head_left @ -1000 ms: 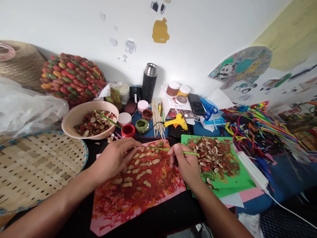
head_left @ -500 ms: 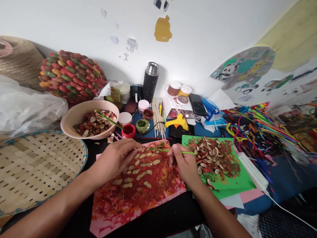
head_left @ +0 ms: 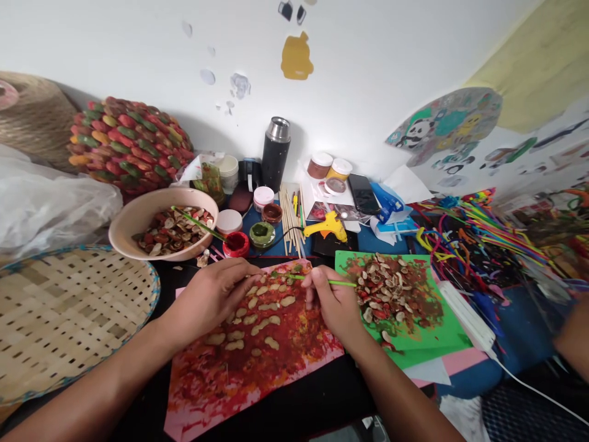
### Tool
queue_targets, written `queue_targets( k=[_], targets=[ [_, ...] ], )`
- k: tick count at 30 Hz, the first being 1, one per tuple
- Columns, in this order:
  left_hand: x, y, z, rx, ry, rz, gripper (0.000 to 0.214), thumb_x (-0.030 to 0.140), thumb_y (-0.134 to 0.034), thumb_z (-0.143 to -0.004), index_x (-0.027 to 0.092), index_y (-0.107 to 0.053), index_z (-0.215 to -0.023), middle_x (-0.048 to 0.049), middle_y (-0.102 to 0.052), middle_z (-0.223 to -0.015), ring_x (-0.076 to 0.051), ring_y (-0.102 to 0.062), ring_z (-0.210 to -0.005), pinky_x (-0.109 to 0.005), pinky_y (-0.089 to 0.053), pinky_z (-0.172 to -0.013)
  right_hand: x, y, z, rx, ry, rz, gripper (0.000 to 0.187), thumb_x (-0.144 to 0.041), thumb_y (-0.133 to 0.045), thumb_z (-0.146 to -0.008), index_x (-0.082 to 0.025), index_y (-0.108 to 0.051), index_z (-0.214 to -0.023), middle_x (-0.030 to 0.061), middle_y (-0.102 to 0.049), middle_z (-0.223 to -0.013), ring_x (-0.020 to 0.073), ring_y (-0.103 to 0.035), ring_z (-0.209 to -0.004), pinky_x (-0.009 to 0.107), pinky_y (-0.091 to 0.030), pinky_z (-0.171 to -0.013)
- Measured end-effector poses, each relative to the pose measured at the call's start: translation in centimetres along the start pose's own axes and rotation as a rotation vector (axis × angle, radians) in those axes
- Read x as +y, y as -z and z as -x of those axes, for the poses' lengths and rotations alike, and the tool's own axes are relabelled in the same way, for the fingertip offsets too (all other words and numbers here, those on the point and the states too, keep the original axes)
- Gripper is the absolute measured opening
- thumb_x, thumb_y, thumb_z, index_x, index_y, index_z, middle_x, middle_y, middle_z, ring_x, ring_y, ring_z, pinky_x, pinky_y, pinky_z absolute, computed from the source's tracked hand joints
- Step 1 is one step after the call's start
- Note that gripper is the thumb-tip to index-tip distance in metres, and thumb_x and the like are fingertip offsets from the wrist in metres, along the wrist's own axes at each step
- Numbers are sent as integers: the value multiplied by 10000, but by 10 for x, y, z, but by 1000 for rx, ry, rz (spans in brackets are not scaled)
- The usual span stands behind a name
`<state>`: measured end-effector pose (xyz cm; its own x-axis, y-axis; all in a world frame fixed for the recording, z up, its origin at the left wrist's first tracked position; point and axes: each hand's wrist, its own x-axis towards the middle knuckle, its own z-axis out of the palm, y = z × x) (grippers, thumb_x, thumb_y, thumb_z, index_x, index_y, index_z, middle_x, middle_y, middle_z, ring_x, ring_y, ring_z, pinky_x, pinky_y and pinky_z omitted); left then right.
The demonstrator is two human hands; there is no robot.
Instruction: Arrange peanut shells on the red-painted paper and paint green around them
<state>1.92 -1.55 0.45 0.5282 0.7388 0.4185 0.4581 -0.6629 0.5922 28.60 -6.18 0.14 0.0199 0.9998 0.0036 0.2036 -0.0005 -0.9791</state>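
A thin green paintbrush is pinched in my right hand, its tip pointing left toward my other fingertips. My left hand bends over the upper part of a pink sheet smeared with red and orange paint. Its fingers are closed together, and what sits between them is hidden. Rows of peanut shells lie on the sheet beside and below that hand. Open jars of red paint and green paint stand just beyond the sheet; a second green brush rests from the red jar across the bowl.
A bowl of shells and a woven tray are at left. To the right lies a green sheet with a shell pile, near a white power strip. Behind are a yellow glue gun and black flask. Another person's arm shows at right.
The view has shifted slightly. My right hand and the brush have moved little, and my left hand stays over the sheet. Another person's arm has come in at the right edge.
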Motion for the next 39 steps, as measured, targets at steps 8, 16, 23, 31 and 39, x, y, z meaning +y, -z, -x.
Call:
queue_targets(
  k=[8,16,23,31,39],
  targets=[
    [-1,1,-1,-31,-11,-61,276,318,-545,-1131,185,-780,-1076,-56,-834,-1010,-191,-800,-886,-268,-619,-814,-4,15,5,96,-31,-44,600,-759,-616,-1030,-209,-696,-804,-29,-593,-547,134,-588,-444,229,-414,-440],
    [14,11,-13,-35,-41,-40,266,297,-547,-1131,190,-781,-1060,-51,-819,-997,-178,-781,-862,-273,-597,-800,-7,40,10,216,-26,-56,616,-783,-667,-989,-203,-701,-785,-24,-595,-558,135,-603,-449,231,-426,-446],
    [20,-9,-36,-79,-108,-10,261,261,-542,-1134,177,-787,-1101,-66,-807,-993,-189,-771,-890,-292,-588,-806,5,39,11,186,-47,-33,618,-786,-644,-999,-207,-713,-797,-22,-588,-543,144,-581,-458,246,-420,-454],
    [8,-30,-41,-93,-80,14,263,269,-550,-1126,190,-800,-1102,-65,-800,-993,-193,-761,-893,-296,-587,-820,8,35,10,150,-76,-28,632,-805,-626,-995,-213,-707,-790,-21,-587,-550,150,-579,-467,248,-423,-458],
    [2,-35,-42,-106,-65,-5,301,287,-509,-1141,188,-789,-1093,-65,-792,-989,-193,-756,-881,-302,-583,-817,12,39,8,155,-63,11,624,-781,-622,-1014,-203,-725,-803,-21,-581,-543,146,-570,-467,248,-404,-470]
  ],
)
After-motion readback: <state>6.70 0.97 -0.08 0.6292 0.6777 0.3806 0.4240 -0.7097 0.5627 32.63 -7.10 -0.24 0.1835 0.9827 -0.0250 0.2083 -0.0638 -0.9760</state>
